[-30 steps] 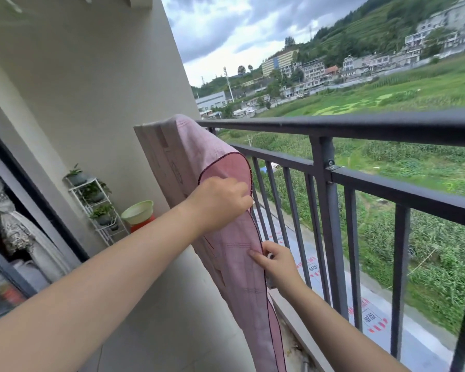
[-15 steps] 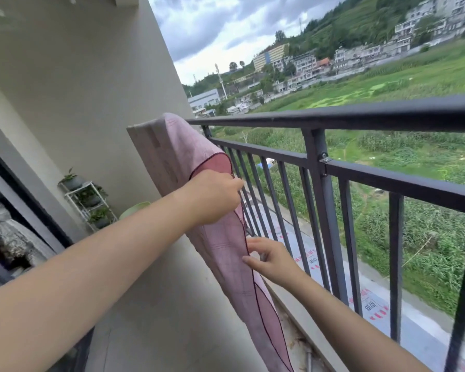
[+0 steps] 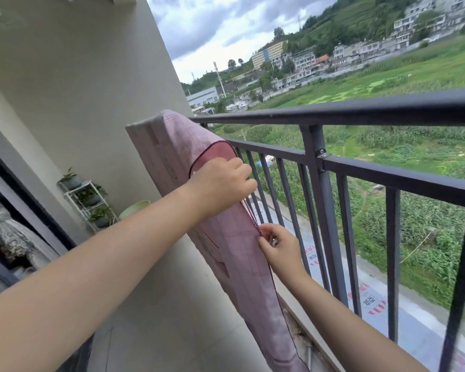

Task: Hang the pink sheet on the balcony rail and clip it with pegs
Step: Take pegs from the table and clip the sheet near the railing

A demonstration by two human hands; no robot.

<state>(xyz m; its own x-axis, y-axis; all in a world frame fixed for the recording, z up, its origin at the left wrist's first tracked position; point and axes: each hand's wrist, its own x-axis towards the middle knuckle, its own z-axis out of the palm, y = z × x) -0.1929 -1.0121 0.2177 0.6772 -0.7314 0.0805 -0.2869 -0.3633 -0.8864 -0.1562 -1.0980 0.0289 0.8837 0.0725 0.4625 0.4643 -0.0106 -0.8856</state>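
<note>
Outside on the balcony, the pink sheet (image 3: 226, 253) hangs folded over the far end of the dark rail (image 3: 333, 112), close to the beige wall (image 3: 78, 76), and drapes down the inner side of the bars almost to the floor. Its dark-stitched hem runs along the edge nearest the bars. The left hand (image 3: 222, 187) reaches across at the upper part of the sheet, just under the fold, its fingers curled round the hem so that the grip has hold of the cloth there. Lower down, the right hand (image 3: 278, 249) pinches the same hem between thumb and fingertips; something small and pale shows at its fingertips, too small to tell what it is. Both forearms stretch in from the near side. No pegs show on the sheet. By the wall behind stands a white rack (image 3: 87, 200) with potted plants, and a green basin (image 3: 133, 209) sits beside it on the floor. Beyond the bars lie fields, a road and buildings.
</note>
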